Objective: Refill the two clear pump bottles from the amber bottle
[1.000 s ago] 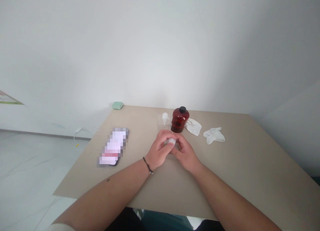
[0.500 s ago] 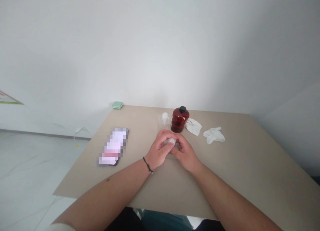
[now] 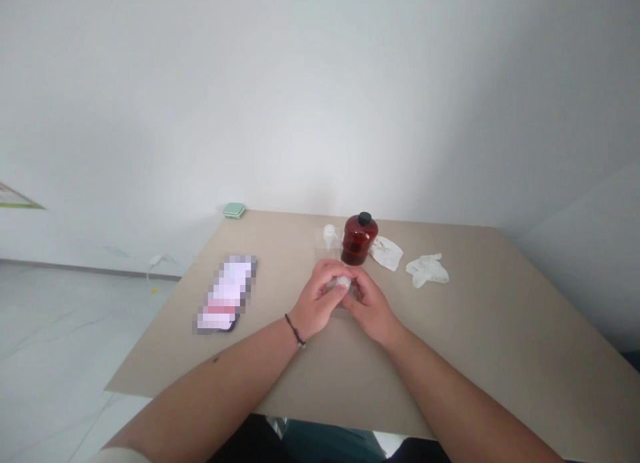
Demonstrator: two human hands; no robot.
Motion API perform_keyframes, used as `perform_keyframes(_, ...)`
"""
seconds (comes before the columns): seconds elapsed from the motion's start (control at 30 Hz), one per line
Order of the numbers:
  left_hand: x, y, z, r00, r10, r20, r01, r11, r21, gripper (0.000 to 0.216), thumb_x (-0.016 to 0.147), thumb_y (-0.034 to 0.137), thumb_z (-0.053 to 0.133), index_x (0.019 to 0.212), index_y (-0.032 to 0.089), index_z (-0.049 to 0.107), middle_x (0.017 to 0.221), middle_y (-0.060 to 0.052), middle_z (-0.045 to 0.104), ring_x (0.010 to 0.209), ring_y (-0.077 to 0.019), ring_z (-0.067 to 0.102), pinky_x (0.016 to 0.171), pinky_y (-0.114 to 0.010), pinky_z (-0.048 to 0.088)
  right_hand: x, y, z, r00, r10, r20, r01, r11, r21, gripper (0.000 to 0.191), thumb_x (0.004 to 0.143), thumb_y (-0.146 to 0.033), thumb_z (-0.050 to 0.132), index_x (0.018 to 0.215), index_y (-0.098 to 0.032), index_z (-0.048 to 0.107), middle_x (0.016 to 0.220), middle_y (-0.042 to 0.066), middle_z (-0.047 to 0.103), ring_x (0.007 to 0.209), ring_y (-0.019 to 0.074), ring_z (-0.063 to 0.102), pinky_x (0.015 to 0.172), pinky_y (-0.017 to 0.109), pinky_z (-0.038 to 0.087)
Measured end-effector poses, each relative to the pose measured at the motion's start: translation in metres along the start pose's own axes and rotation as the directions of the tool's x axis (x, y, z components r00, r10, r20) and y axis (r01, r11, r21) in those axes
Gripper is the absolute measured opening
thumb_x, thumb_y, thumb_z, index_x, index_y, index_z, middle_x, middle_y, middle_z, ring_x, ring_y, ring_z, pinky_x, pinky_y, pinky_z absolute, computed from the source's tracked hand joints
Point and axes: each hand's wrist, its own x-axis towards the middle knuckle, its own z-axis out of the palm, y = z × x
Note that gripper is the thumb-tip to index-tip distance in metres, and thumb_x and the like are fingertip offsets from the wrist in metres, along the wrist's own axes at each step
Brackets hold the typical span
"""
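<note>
My left hand (image 3: 319,301) and my right hand (image 3: 374,309) meet over the middle of the table, fingers wrapped round a clear container with a round white cap (image 3: 343,282). The left thumb rests at the cap. Most of the container's body is hidden by my fingers, though a transparent edge shows below them. Just beyond my fingertips stands a clear bottle with a white cap (image 3: 329,236). Beside it, to the right, is a dark red, see-through bottle with a black cap (image 3: 359,239), upright.
Crumpled white tissue (image 3: 387,253) lies behind the red bottle, and another crumpled white piece (image 3: 427,271) lies farther right. A phone (image 3: 227,293) with a blurred screen is on the table's left. Near the back left corner sits a small green case (image 3: 234,210). A wall borders the table behind.
Both hands keep the same hold on the clear container in the same place. The whole view has shifted very slightly; nothing on the table has moved.
</note>
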Motion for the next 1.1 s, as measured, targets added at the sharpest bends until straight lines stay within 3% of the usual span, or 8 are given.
perform_keyframes(0.17,0.000,0.001,-0.001,1.000,0.015,0.009,-0.015,1.000,0.016,0.022,0.100,0.036,0.054,0.112,0.022,0.066,0.113,-0.007,0.058,0.111,-0.0217,0.057,0.104,-0.039,0.046,0.002,-0.004,-0.005,0.995,-0.091,0.038,0.092,0.994,-0.051,0.035,0.096,-0.050,0.061,0.124,-0.029,0.065,0.126,0.008,0.067,0.122,0.0281,0.060,0.108,0.048,0.046)
perform_keyframes(0.4,0.000,0.002,-0.002,1.000,0.005,0.017,-0.005,1.000,0.022,0.024,0.101,0.038,0.054,0.115,0.023,0.067,0.117,-0.008,0.058,0.114,-0.0231,0.057,0.104,-0.041,0.047,0.000,0.001,0.000,1.000,0.008,-0.009,-0.008,1.000,-0.024,0.033,0.092,-0.044,0.068,0.120,-0.029,0.059,0.118,0.006,0.067,0.110,0.0252,0.065,0.098,0.046,0.052)
perform_keyframes(0.57,0.000,0.001,-0.004,0.999,0.022,0.034,-0.023,0.999,0.032,0.026,0.100,0.039,0.056,0.117,0.023,0.067,0.118,-0.008,0.057,0.117,-0.0241,0.055,0.108,-0.043,0.044,0.001,0.000,-0.004,0.995,-0.087,-0.039,0.083,0.991,-0.106,0.029,0.093,-0.041,0.067,0.119,-0.028,0.064,0.121,0.008,0.064,0.115,0.0259,0.062,0.103,0.047,0.049)
perform_keyframes(0.63,-0.001,-0.001,-0.004,0.999,0.017,0.044,-0.018,1.000,0.023,0.034,0.098,0.042,0.059,0.128,0.025,0.061,0.123,-0.009,0.056,0.120,-0.0250,0.053,0.109,-0.044,0.042,0.003,-0.001,-0.006,0.992,-0.113,-0.062,0.106,0.989,-0.105,0.029,0.092,-0.044,0.068,0.116,-0.028,0.066,0.121,0.008,0.064,0.116,0.0263,0.062,0.104,0.047,0.048)
perform_keyframes(0.77,-0.004,-0.008,-0.004,0.995,-0.086,0.054,0.088,0.995,-0.035,0.078,0.088,0.051,0.071,0.153,0.031,0.033,0.135,-0.011,0.049,0.126,-0.0279,0.049,0.111,-0.048,0.041,0.005,-0.004,-0.011,0.985,-0.119,-0.129,0.110,0.992,-0.069,0.028,0.089,-0.047,0.071,0.111,-0.030,0.070,0.118,0.007,0.065,0.115,0.0262,0.062,0.105,0.047,0.048)
perform_keyframes(0.93,-0.003,-0.015,-0.002,0.990,-0.124,0.069,0.129,0.989,-0.068,0.111,0.068,0.062,0.085,0.153,0.032,0.020,0.141,-0.013,0.044,0.130,-0.0325,0.045,0.110,-0.053,0.039,0.004,-0.012,-0.016,0.968,0.010,-0.251,0.028,0.989,0.148,0.029,0.087,-0.048,0.073,0.111,-0.032,0.073,0.116,0.004,0.069,0.112,0.0246,0.063,0.103,0.045,0.049)
perform_keyframes(1.1,-0.001,-0.016,0.000,0.990,-0.130,0.057,0.134,0.988,-0.073,0.120,0.060,0.062,0.090,0.152,0.031,0.020,0.141,-0.015,0.043,0.131,-0.0350,0.045,0.111,-0.057,0.039,-0.007,-0.026,-0.025,0.878,0.209,-0.430,0.020,0.882,0.471,0.023,0.083,-0.049,0.077,0.098,-0.032,0.074,0.104,0.000,0.072,0.098,0.0180,0.068,0.088,0.035,0.056)
